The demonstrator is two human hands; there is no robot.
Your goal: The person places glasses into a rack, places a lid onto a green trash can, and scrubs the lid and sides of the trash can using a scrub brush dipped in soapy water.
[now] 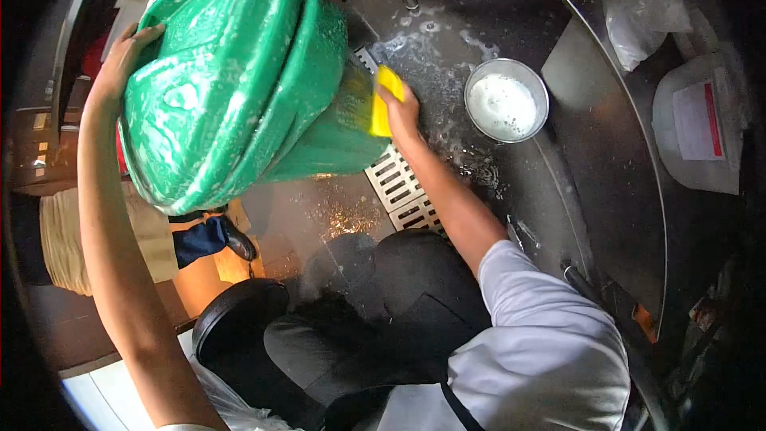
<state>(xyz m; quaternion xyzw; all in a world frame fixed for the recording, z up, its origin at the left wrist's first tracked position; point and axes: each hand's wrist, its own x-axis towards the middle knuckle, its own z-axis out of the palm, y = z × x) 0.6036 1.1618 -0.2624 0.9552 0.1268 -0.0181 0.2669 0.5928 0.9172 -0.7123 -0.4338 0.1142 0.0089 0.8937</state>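
A large green plastic bin (231, 88), streaked with white suds, is tilted on its side in front of me. My left hand (126, 56) grips its edge at the far left, fingers curled over the plastic. In my right hand (404, 110) is a yellow sponge (386, 101), held beside the narrower end of the bin. Whether the sponge touches the bin there I cannot tell, as that spot is blurred. To the right of that hand, a round metal bowl (507, 100) of foamy white liquid stands on the wet floor.
A slotted drain grate (399, 183) runs along the floor beneath the bin. On the right are a metal shelf (606, 144), a plastic bag (634, 16) and a clear tub (702, 124) with a label. A person's shoe (238, 238) shows at left.
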